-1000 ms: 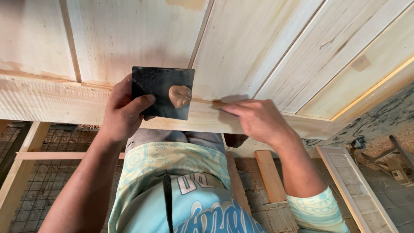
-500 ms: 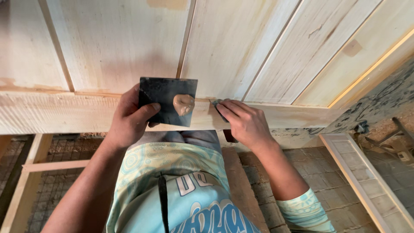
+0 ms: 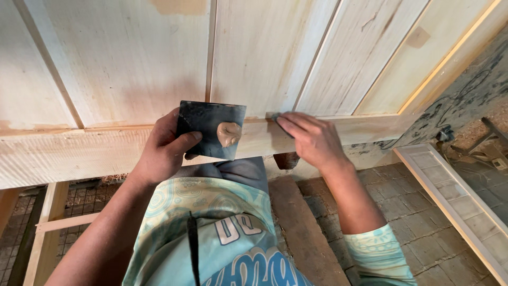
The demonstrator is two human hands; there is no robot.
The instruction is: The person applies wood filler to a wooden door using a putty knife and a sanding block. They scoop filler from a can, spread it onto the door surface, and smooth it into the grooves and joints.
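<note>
Pale wooden panel door [image 3: 132, 63], laid flat, filling the upper frame from 9 to 2 o'clock; vertical boards with grooves between, broad bottom rail [image 3: 79, 153] crossing at mid-height.
Brick-paved floor [image 3: 413, 212] at 4 o'clock, below the door's edge.
Light blue patterned shirt [image 3: 211, 233] at 6 o'clock, dark strap down its front.
Narrow wooden frame with pale square panes [image 3: 455, 196] at 3 to 4 o'clock, lying on the floor.
Wooden frame pieces over wire mesh [image 3: 47, 222] at 8 o'clock.
Worn plank [image 3: 301, 228] at 5 o'clock, running along the floor beside the shirt.
Left hand [image 3: 164, 148] just left of centre, grasping a dark square plate [image 3: 211, 130]; thumb on its face, fingers behind, plate held over the rail.
Right hand [image 3: 312, 140] just right of centre, flat on the rail, fingers together and extended, fingertips [image 3: 283, 121] pressing a small dark object on the seam between rail and boards; object mostly hidden, kind not discernible.
Blob of tan filler paste [image 3: 228, 134] on the plate's right half, nearest the right hand.
</note>
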